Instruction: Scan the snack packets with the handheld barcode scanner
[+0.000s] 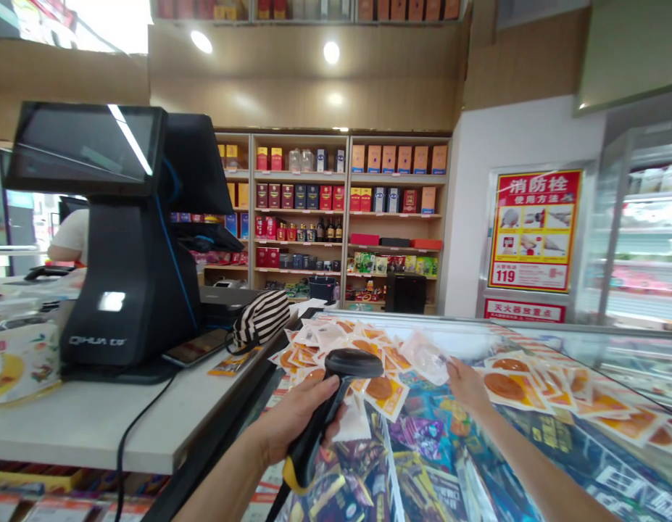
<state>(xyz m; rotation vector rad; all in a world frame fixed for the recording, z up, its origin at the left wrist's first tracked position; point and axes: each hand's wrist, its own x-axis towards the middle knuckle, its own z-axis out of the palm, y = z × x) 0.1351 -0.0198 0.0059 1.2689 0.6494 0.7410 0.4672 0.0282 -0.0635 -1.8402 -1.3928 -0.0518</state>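
My left hand [286, 417] is wrapped round the grip of a black and yellow barcode scanner [353, 361], its head tilted forward over a heap of flat food packets [303, 348]. Between the fingers and thumb of my right hand [467, 386] is the edge of one pale, see-through packet [424, 357], raised just right of that heap. The packets have orange and white print with a round brown item on them. More of the same packets [509, 384] lie spread to the right of my right hand. Bagged goods [422, 428] show beneath both hands under the glass.
On the white counter [123, 420] at left stand a black till [134, 275], a phone [197, 348] and a striped cloth item [262, 319]. A black cable hangs over the counter's front. Shelves [300, 174] of boxes and bottles line the back. Another person's arm [69, 239] shows far left.
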